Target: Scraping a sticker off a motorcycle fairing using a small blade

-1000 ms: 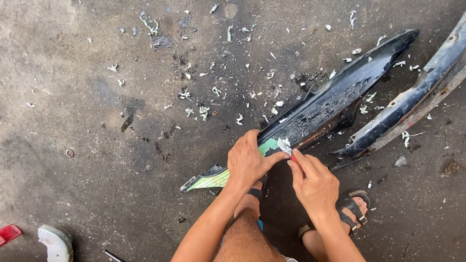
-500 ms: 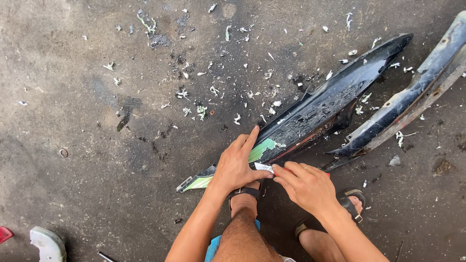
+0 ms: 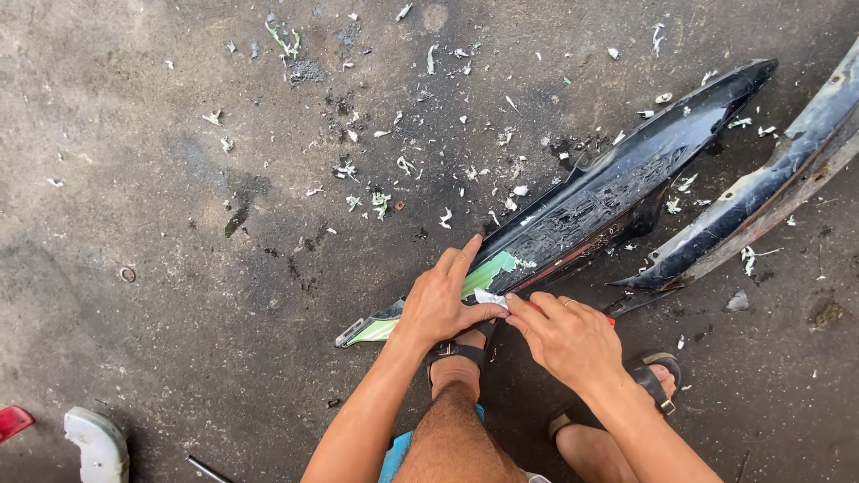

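A long black plastic body panel (image 3: 617,179) lies diagonally on the concrete floor, with a green and white sticker (image 3: 488,268) at its near end. My left hand (image 3: 443,300) presses flat on that end, thumb against a peeled white strip of sticker (image 3: 490,297). My right hand (image 3: 568,335) pinches the same strip between thumb and fingers; a thin red object (image 3: 608,319) pokes out beside it. What that red object is cannot be made out.
A second dark panel (image 3: 769,188) lies to the right. Small white and green sticker scraps (image 3: 380,201) litter the stained floor. My sandalled feet (image 3: 658,380) are below the panel. A white part (image 3: 98,443) and a red piece (image 3: 11,420) sit at bottom left.
My right hand has moved down and left along the panel, pulling the white strip lower. The left hand slid slightly left, staying pressed on the sticker end.
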